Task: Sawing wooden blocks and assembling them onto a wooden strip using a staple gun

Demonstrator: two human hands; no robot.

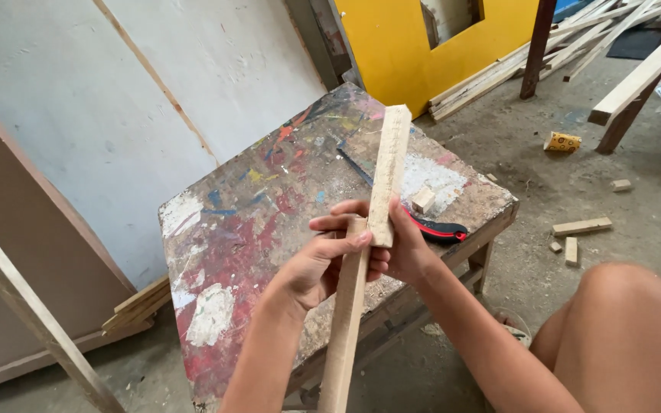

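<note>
- Leaning at the far left, a thin wooden batten (pixel 28 306) stands close to the person's elbow room; I reckon a wide swing of the arm could knock it over.
- Paint-spattered, the worktable (pixel 231 229) sits under the hands, and its rough, crusted top looks likely to snag anything dragged over it.
- Curled round the lower wooden strip (pixel 343 336), the left hand (pixel 311 268) has its thumb laid across the front. That strip runs down past the table's edge, so the grip sits near one end and the piece could twist.
- Pinched by the right hand (pixel 395 248), the upper wooden strip (pixel 388 168) rises above the table, meeting the lower one just at the fingers. The two seem joined or butted there; I cannot tell which. Fingers at that meeting point could get nipped or splintered if the strips slip.
- Lying behind the right wrist, a red-and-black utility knife (pixel 437 229) rests near the table edge beside a small wood offcut (pixel 423 200); a careless elbow might sweep it off toward the bare knee (pixel 621 321).
</note>
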